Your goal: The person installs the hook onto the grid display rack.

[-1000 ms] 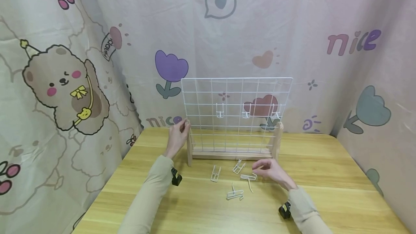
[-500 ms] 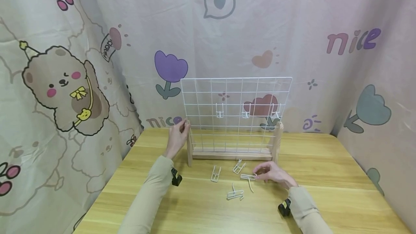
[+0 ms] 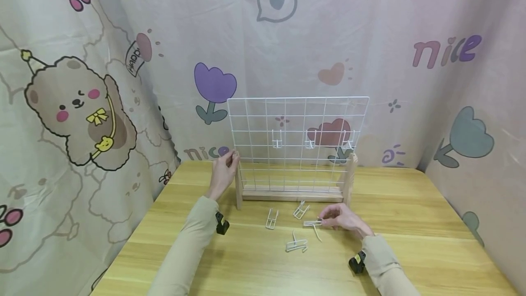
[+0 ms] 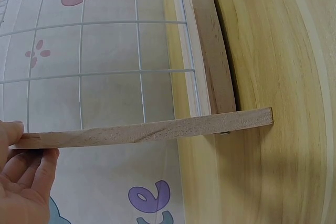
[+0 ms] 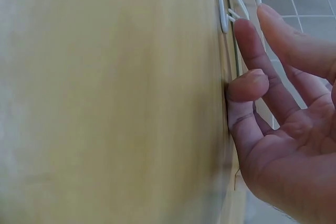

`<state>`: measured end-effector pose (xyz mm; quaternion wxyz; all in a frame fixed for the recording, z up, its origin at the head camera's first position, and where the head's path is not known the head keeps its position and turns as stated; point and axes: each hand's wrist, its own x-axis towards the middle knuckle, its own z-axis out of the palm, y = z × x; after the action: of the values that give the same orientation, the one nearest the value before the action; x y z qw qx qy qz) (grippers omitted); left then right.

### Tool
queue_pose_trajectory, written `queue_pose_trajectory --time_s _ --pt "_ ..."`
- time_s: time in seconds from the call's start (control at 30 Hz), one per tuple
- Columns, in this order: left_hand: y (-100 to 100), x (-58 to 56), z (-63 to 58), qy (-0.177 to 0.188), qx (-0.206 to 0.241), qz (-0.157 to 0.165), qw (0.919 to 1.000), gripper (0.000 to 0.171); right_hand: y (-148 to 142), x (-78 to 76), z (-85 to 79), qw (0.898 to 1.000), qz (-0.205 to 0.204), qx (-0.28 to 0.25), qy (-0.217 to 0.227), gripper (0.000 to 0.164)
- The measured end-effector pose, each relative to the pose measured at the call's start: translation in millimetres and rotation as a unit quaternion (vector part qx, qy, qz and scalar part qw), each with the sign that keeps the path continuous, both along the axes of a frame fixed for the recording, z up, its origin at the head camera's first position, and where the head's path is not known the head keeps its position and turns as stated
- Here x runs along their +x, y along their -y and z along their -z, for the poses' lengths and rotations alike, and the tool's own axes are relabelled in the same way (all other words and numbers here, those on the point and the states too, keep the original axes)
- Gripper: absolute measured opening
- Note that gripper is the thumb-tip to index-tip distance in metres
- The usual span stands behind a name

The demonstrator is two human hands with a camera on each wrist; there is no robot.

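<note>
A white wire grid panel (image 3: 296,161) stands upright in a wooden stand (image 3: 291,195) on the table. My left hand (image 3: 223,172) pinches the top of the stand's left post (image 4: 147,131), thumb on one face and fingers on the other. With thumb and index fingertips, my right hand (image 3: 344,218) pinches the end of a white wire hook (image 3: 311,224) low over the table, in front of the stand's right side. In the right wrist view, the hook's loops (image 5: 222,9) show just beyond the fingertips, and the other fingers are bent.
Three more white hooks lie near: one at the left (image 3: 271,219), one close to the stand (image 3: 301,210) and one nearer me (image 3: 296,245). Three hooks hang on the grid, among them a left one (image 3: 277,140). A printed curtain (image 3: 263,49) surrounds the wooden table (image 3: 246,268).
My right hand has come down and left onto the hook's end, and its fingers have closed on it. The hook has shifted slightly. My left hand stays on the post.
</note>
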<state>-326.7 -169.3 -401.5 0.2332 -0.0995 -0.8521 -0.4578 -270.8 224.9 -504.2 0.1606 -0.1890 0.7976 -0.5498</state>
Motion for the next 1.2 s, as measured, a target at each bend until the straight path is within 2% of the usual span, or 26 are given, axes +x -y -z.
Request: queue_pose_trajectory --time_s 0.13,0.37,0.67,0.93,1.1,1.2 --pt "0 -0.4 1.2 -0.005 0.0 -0.001 1.0 0.041 2 1.1 -1.2 1.0 -0.001 0.006 -0.007 0.027" --pt "0 0.5 0.2 0.005 0.002 -0.004 1.0 0.042 9 0.1 -1.8 0.998 -0.011 0.019 -0.056 0.021" --pt "0 -0.1 0.1 0.006 -0.001 -0.004 1.0 0.042 14 -0.8 0.7 0.995 -0.009 0.045 -0.093 0.018" --pt "-1 0.5 -0.4 0.003 0.005 -0.004 1.0 0.041 20 -1.7 4.1 0.981 -0.007 0.071 -0.182 0.012" --pt "-1 1.0 -0.3 0.011 0.006 -0.004 0.9999 0.041 19 -3.1 6.1 0.981 -0.006 0.07 -0.182 0.009" --pt "0 1.4 0.1 0.014 0.006 -0.002 0.9999 0.042 18 -2.8 5.8 0.985 -0.012 0.06 -0.16 0.011"
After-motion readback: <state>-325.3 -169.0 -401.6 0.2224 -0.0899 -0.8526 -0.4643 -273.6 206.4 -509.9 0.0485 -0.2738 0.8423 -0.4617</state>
